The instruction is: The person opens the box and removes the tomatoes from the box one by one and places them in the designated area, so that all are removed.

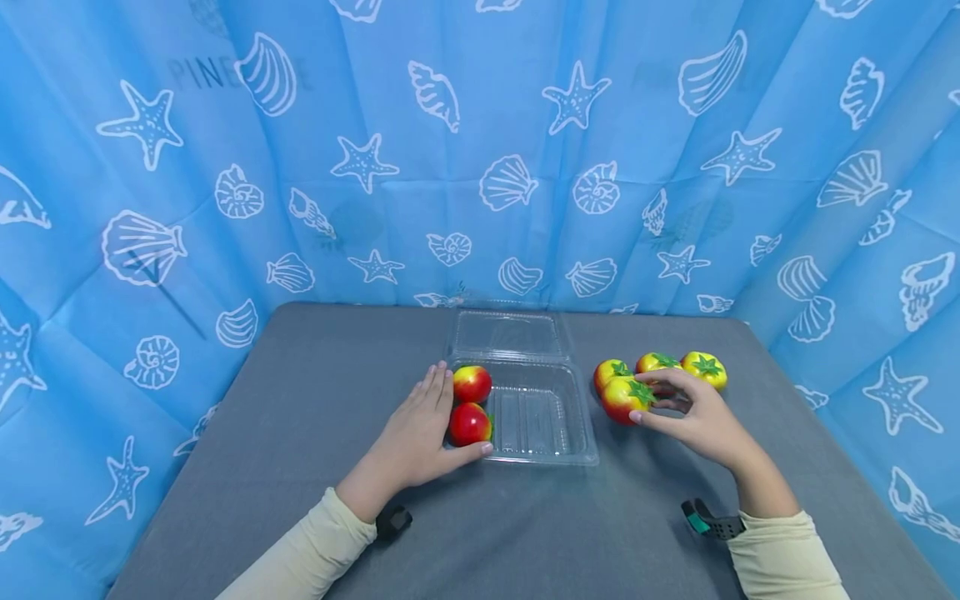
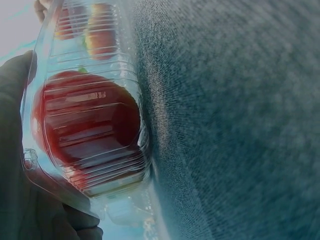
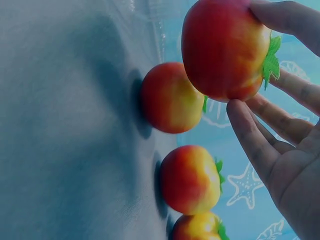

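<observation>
My right hand (image 1: 705, 421) pinches a red and yellow tomato (image 1: 624, 403) with a green leaf top between thumb and fingertips. In the right wrist view the held tomato (image 3: 222, 52) is up off the table, thumb on one side and fingers on the other. A clear plastic container (image 1: 588, 421) lies with its lid open, and two tomatoes (image 1: 470, 425) sit along its left side. Over that left rim lies my left hand (image 1: 423, 437), fingers straight and thumb along the front edge. The left wrist view shows a red tomato (image 2: 92, 117) through the ribbed wall.
Three more tomatoes (image 1: 705, 370) stand on the grey tablecloth (image 1: 360, 358) at the right, close to the right hand. The clear lid (image 1: 510, 333) stretches back toward the blue shell-patterned curtain (image 1: 465, 167). A dark band (image 1: 712, 523) is on the right wrist.
</observation>
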A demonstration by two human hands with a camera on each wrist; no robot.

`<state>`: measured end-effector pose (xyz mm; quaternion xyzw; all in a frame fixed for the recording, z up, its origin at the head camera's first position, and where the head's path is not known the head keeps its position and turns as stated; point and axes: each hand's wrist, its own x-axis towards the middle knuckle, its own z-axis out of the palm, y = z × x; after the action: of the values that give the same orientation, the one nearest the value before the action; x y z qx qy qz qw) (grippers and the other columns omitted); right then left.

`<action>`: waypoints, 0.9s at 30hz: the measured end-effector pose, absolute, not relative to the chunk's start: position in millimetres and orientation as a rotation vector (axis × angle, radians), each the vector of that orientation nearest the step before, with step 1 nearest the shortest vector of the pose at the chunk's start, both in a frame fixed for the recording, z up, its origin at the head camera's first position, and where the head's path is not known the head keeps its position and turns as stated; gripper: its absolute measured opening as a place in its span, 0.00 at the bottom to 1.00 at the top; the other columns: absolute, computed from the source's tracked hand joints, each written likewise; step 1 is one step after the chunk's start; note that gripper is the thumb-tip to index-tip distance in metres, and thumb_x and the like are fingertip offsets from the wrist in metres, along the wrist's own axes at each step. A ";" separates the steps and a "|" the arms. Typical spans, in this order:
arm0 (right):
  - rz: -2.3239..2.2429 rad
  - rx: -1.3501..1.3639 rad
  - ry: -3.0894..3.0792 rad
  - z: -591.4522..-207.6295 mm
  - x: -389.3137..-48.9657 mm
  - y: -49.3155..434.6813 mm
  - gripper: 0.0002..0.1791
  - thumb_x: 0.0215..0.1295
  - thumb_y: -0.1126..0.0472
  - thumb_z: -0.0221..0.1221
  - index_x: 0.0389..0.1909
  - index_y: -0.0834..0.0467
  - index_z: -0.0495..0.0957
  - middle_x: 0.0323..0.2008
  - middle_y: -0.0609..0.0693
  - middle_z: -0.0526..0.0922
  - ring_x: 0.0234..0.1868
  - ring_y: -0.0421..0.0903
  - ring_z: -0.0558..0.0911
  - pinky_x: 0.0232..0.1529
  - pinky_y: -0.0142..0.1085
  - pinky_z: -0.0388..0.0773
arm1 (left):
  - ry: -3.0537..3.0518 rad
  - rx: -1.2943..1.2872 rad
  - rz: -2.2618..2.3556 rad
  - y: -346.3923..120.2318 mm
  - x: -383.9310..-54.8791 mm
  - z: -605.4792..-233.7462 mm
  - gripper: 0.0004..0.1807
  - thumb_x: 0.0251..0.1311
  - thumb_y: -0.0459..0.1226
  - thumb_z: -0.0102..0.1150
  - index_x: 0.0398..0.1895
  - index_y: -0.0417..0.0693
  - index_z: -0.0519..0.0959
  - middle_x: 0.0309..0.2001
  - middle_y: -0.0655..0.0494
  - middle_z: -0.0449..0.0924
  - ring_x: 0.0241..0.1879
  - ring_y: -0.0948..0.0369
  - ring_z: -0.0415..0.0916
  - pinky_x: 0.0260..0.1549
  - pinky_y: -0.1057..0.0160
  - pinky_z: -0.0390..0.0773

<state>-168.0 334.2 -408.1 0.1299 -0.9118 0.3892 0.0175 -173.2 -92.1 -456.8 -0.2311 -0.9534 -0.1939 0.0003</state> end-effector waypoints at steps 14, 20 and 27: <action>1.202 0.462 -2.841 -420.2 -167.3 343.0 0.26 0.64 0.59 0.75 0.61 0.59 0.80 0.58 0.56 0.83 0.50 0.37 0.83 0.52 0.29 0.84 | -3.008 -0.725 -0.619 -92.4 -172.8 -454.5 0.65 0.61 0.77 0.51 0.87 0.43 0.46 0.88 0.47 0.41 0.87 0.46 0.42 0.80 0.43 0.60; 1.215 0.517 -2.858 -426.2 -168.4 346.2 0.26 0.62 0.60 0.76 0.60 0.59 0.81 0.57 0.55 0.84 0.50 0.40 0.83 0.52 0.31 0.85 | -3.014 -0.721 -0.610 -92.4 -173.2 -455.9 0.66 0.61 0.78 0.50 0.87 0.44 0.46 0.88 0.48 0.41 0.87 0.46 0.41 0.80 0.43 0.61; 1.207 0.530 -2.888 -430.1 -170.2 349.0 0.27 0.61 0.59 0.77 0.59 0.59 0.80 0.57 0.55 0.83 0.51 0.41 0.82 0.52 0.33 0.86 | -3.007 -0.730 -0.608 -92.5 -173.4 -455.9 0.65 0.61 0.78 0.49 0.87 0.43 0.46 0.88 0.47 0.41 0.87 0.46 0.42 0.80 0.43 0.60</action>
<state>-170.2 349.0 -430.1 0.1668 -0.9096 0.3802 -0.0163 -173.4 -92.5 -455.9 -0.2315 -0.9535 -0.1929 -0.0060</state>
